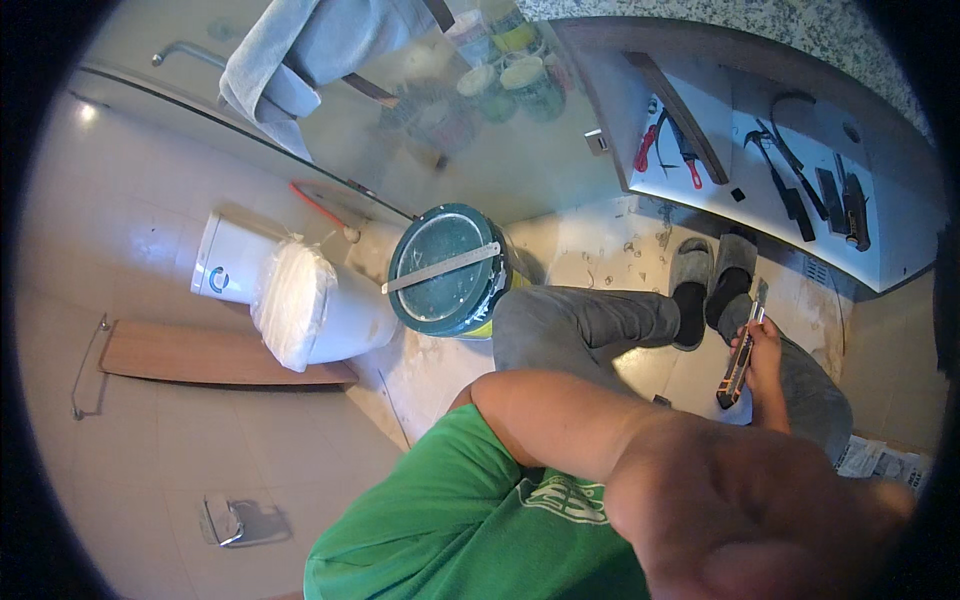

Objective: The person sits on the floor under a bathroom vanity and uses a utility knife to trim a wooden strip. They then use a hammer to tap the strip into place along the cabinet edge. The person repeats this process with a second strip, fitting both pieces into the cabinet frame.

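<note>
My right hand (764, 355) is closed on an orange-and-black utility knife (742, 368), its silver blade end pointing up, beside my grey-trousered leg (815, 405). My left hand (765, 515) is very close to the camera at lower right, large and blurred, so its fingers and anything in them cannot be made out. A steel ruler (420, 275) lies across the lid of a dark green bucket (445, 226) just left of my knee. My slippered feet (690, 260) rest on the dusty tiled floor (590, 245).
A toilet (355, 320) with a plastic-wrapped seat stands left, by a wooden board (190, 350). Behind are a frosted glass panel (380, 140) with a draped grey cloth (280, 80) and a vanity shelf (720, 210) holding several hand tools (785, 185). Newspaper (865, 458) lies at right.
</note>
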The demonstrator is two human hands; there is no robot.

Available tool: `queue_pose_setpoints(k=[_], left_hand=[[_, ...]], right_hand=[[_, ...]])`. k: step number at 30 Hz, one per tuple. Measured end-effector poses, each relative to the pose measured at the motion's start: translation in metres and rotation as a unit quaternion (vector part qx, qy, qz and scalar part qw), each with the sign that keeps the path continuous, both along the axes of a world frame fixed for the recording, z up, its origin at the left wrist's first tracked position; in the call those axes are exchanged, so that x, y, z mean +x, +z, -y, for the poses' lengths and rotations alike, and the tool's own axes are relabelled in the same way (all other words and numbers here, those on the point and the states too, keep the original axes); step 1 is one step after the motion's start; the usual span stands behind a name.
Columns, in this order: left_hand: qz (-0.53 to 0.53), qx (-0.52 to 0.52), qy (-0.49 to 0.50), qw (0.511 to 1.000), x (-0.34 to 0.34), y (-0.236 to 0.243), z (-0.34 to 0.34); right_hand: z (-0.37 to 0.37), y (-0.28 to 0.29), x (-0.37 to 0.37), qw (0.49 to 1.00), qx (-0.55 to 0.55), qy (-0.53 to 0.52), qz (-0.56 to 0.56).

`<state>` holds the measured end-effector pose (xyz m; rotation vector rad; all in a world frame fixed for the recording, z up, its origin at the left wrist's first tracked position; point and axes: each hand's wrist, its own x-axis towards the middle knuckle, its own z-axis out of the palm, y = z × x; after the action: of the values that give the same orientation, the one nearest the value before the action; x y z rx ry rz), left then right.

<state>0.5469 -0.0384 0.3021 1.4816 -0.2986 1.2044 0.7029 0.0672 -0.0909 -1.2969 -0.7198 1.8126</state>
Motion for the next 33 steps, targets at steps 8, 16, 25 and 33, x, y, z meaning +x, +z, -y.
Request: queue_pose_setpoints(k=[8,16,25,33], left_hand=[[0.001,0.011,0.008,1.000,-0.005,0.000,-0.007],[-0.031,0.022,0.033,0.999,-0.015,-0.008,-0.020],[-0.383,-0.333,0.266,0.819,-0.126,-0.242,-0.072],[-0.449,-0.458,0.352,0.681,-0.139,-0.451,-0.057]], right_hand=[[-0.001,-0.002,-0.002,1.000,-0.004,-0.011,-0.008],[0.003,-0.012,-0.004,0.999,-0.034,-0.014,-0.015],[-0.004,0.022,-0.010,0.991,-0.103,-0.061,-0.051],[-0.133,0.014,-0.023,0.987,0.070,-0.004,0.143]])
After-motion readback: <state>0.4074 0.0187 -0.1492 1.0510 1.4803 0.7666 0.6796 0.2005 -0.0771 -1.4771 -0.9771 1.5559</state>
